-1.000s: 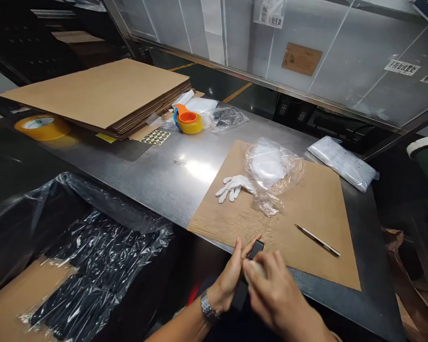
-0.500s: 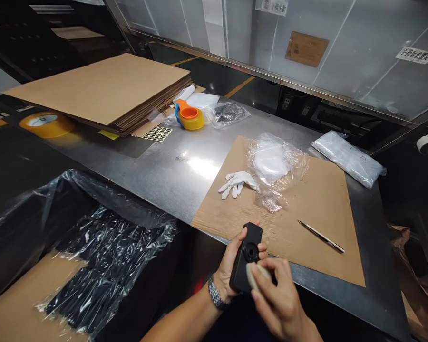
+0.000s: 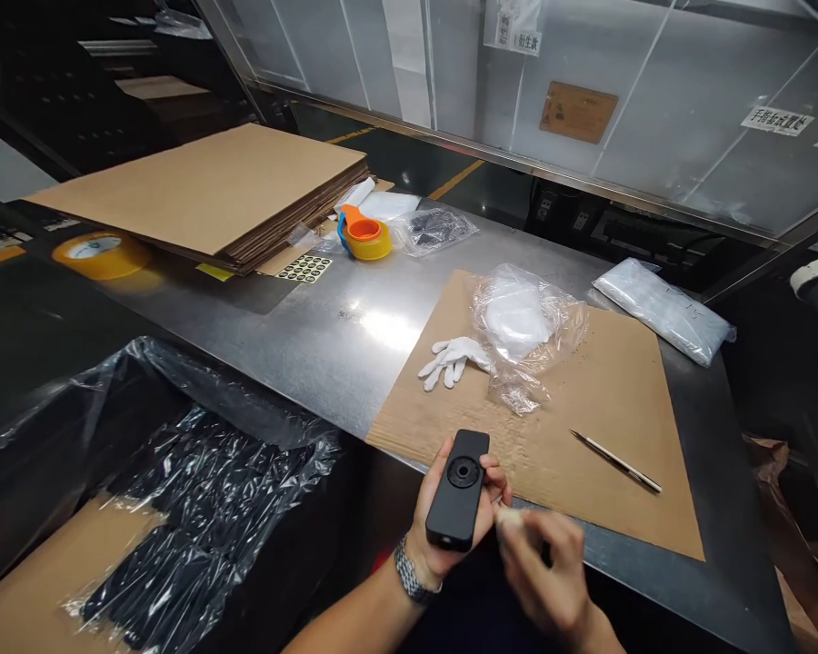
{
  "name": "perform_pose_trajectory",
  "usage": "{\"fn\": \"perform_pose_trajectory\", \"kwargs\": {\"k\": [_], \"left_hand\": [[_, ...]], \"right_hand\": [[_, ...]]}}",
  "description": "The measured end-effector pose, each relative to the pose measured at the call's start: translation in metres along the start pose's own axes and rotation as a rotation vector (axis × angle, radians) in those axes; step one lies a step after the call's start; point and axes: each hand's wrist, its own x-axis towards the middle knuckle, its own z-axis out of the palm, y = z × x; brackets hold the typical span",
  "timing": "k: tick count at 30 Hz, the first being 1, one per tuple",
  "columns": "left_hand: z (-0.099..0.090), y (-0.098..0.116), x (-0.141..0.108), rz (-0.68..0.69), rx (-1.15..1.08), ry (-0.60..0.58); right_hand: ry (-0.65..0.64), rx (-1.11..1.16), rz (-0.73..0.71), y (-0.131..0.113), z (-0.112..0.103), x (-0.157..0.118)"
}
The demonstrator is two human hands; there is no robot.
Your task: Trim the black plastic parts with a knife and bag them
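Note:
My left hand point(image 3: 431, 527) is wrapped round a black oblong case point(image 3: 455, 509) with a round ringed recess on its upper face. The case lies tilted across the palm, over the table's front edge. Just right of it, my right hand point(image 3: 549, 568) pinches a small pale pad point(image 3: 508, 518), mostly hidden by the fingers and blurred. The pad is apart from the case's face. Ahead on the cardboard sheet point(image 3: 606, 381) are a white glove point(image 3: 453, 361), a crumpled clear bag point(image 3: 518, 318) and a thin pen-like tool point(image 3: 617, 461).
Stacked cardboard point(image 3: 211, 191) stands at the back left, beside a tape dispenser point(image 3: 366, 238) and a tape roll point(image 3: 101, 256). A plastic-lined bin point(image 3: 211, 481) with black wrapped pieces is at lower left. A clear plastic packet point(image 3: 664, 309) lies at the table's right.
My right hand has drawn the pad off the case's face, down and to the right. The case has turned flatter in my left hand, showing its whole upper face.

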Motion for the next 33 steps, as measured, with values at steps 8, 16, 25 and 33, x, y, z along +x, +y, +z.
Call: {"fn": "perform_pose_trajectory", "kwargs": {"k": [8, 16, 25, 33], "left_hand": [[-0.003, -0.003, 0.002, -0.074, -0.045, -0.105], [-0.009, -0.003, -0.002, 0.014, 0.028, -0.121], [-0.009, -0.006, 0.008, 0.007, 0.098, -0.125], [-0.005, -0.006, 0.014, -0.004, 0.232, 0.083]], "right_hand": [[-0.028, -0.216, 0.316, 0.090, 0.026, 0.005], [-0.044, -0.165, 0.385, 0.063, 0.012, 0.025], [-0.062, 0.295, 0.348, 0.004, -0.015, 0.040], [-0.140, 0.506, 0.472, -0.009, -0.014, 0.034]]}}
